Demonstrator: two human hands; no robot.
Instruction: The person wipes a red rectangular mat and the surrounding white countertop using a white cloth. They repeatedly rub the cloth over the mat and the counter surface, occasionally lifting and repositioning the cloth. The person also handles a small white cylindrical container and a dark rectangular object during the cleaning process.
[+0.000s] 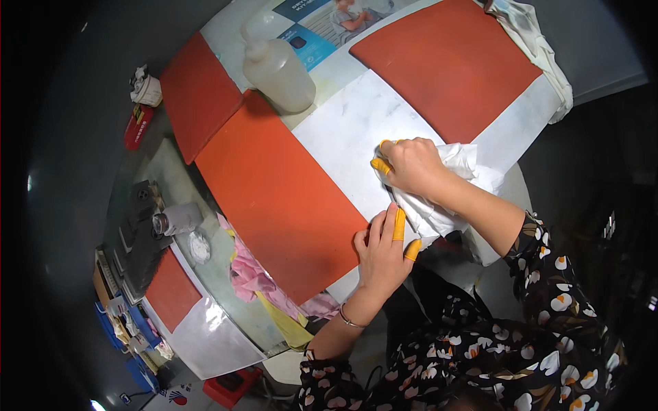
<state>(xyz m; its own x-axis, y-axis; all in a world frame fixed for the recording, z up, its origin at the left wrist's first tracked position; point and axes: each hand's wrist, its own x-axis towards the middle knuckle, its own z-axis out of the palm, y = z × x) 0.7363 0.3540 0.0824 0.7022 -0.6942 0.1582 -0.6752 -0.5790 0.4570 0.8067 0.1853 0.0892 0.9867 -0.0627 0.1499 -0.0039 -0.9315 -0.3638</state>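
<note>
A crumpled white cloth (439, 205) is bunched under my right hand (415, 164), whose fingers are closed on it and press it against the white sheet (343, 116) on the table. Nearer to me, my left hand (385, 257) lies by the table's front edge, its fingers stretched out with the tips beside the cloth. Yellow finger cots cover some fingers of both hands. Left of that hand is a flat orange mat (274, 198). What lies beneath the cloth is hidden.
Beyond my hands lie a larger red-brown mat (452, 61) and another red mat (202, 96). A translucent squeeze bottle (281, 75) stands between them. A white cloth (531, 41) hangs at the far right. Pink cloths (253, 274) and a side table with a jar (178, 219) are left.
</note>
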